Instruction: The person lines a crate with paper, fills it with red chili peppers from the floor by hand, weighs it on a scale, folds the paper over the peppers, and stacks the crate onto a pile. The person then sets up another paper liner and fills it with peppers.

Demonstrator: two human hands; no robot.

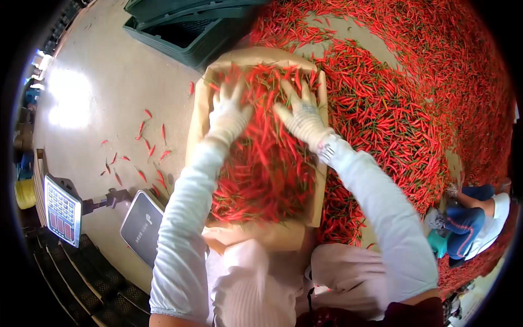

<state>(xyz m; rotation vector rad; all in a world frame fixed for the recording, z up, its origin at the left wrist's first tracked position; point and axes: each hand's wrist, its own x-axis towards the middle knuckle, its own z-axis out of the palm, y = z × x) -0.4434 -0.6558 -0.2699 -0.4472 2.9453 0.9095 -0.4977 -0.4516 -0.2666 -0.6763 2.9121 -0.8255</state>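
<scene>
Red chili peppers [261, 180] with green stems fill a box lined with brown paper [196, 125] in front of me; some are blurred by motion. My left hand [230, 113], in a pale knit glove, presses on the peppers near the far left side, fingers spread and tips partly among them. On the far right side, my right hand [303, 114], gloved the same way, lies on the peppers with its fingers apart. Neither hand is closed round anything I can see.
A large heap of chili peppers [387, 125] covers the floor to the right. Stacked dark green crates [169, 46] stand beyond the box. A scale display [62, 210] and platform [143, 226] are at left, near scattered peppers. Another person [474, 223] sits at far right.
</scene>
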